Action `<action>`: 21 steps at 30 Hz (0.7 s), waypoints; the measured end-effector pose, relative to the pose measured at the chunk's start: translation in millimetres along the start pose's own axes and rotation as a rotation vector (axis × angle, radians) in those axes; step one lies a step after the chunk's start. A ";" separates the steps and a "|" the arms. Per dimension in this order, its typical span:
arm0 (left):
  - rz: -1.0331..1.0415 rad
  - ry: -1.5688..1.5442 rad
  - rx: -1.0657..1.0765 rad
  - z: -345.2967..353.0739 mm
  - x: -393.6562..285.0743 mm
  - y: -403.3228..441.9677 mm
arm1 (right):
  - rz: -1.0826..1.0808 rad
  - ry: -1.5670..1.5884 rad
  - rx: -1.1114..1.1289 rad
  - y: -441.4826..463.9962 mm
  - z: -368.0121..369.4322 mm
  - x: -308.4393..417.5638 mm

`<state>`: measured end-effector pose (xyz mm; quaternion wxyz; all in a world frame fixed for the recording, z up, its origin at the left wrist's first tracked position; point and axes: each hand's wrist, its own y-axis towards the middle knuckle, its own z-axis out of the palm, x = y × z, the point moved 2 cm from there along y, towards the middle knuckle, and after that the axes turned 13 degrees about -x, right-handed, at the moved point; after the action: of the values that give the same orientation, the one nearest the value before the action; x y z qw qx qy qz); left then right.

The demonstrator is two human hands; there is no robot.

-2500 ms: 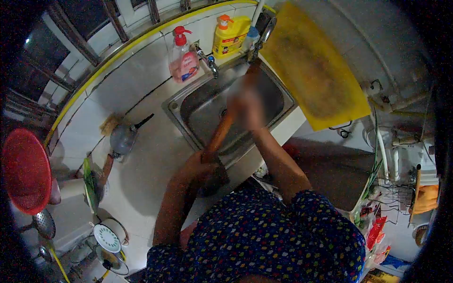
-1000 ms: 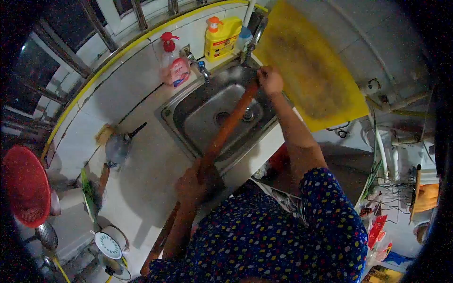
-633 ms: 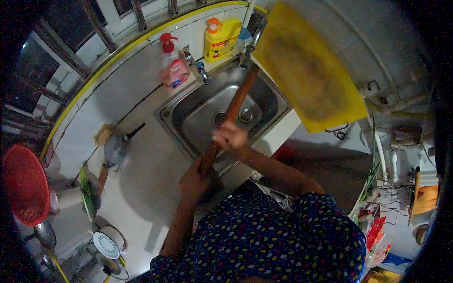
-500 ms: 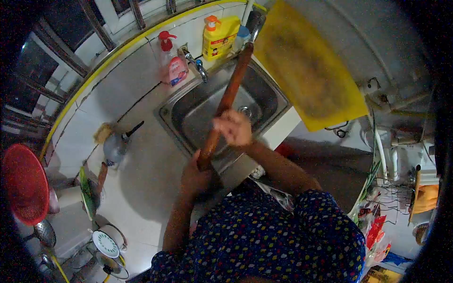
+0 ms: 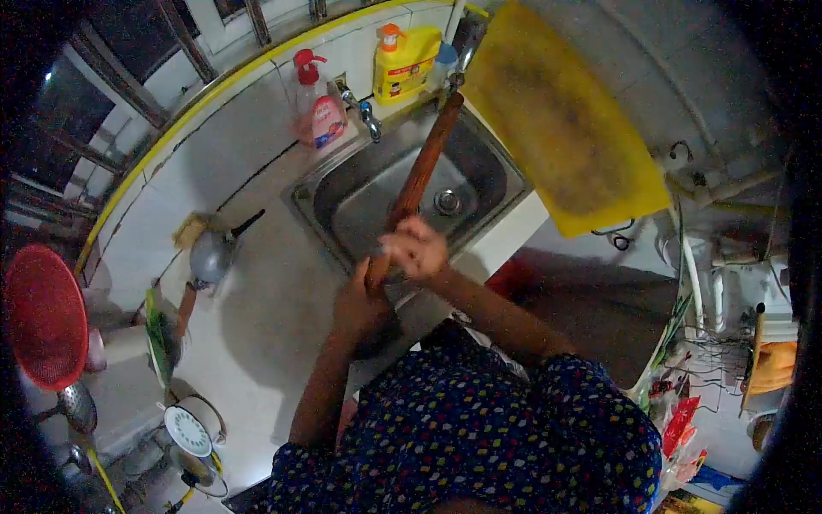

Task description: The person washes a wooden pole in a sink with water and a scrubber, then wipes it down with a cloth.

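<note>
Holding wooden rod (image 5: 428, 158) over sink (image 5: 360, 193), mid-frame; left hand (image 5: 360, 301) clenched round lower end, likely steadying; right hand (image 5: 419, 248) curled against it, tightness unclear.

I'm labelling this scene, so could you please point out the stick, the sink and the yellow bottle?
Stick (image 5: 426, 161): head view, on its bare stretch beyond the hands.
Sink (image 5: 361, 204): head view, on the bare basin floor.
Yellow bottle (image 5: 407, 70): head view, on its body.
</note>
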<state>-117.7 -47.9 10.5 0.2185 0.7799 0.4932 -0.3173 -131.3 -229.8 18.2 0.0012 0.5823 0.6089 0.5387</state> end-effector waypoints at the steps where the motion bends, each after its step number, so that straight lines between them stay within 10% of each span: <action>1: 0.000 0.002 0.001 -8.7 -7.9 1.2 | 0.133 -0.042 0.034 15.9 -7.5 -7.7; 6: -0.022 0.104 0.013 -35.0 -41.7 -4.6 | 0.191 -0.387 -0.421 72.6 -22.8 -94.3; 8: -0.027 0.134 -0.014 -25.3 -40.3 -7.9 | 1.110 0.506 -0.390 67.2 -18.9 -110.1; 13: 0.004 0.153 -0.009 -30.2 -39.0 -5.2 | 0.866 0.525 -0.381 42.4 -0.9 -134.5; 15: -0.292 -0.365 0.400 -37.6 -37.9 5.9 | 0.772 0.407 -0.342 38.8 5.0 -127.2; 19: -0.540 -0.455 0.568 -15.3 -13.1 14.6 | 0.768 0.404 -0.327 55.8 -0.1 -75.1; 21: -0.439 -0.593 0.302 -4.5 4.0 4.2 | 0.457 0.120 -0.375 62.6 -10.2 -83.1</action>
<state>-111.3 -44.2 10.9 0.1614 0.5540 0.5112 -0.6369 -66.6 -311.7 11.6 -0.0484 0.6611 0.3507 0.6615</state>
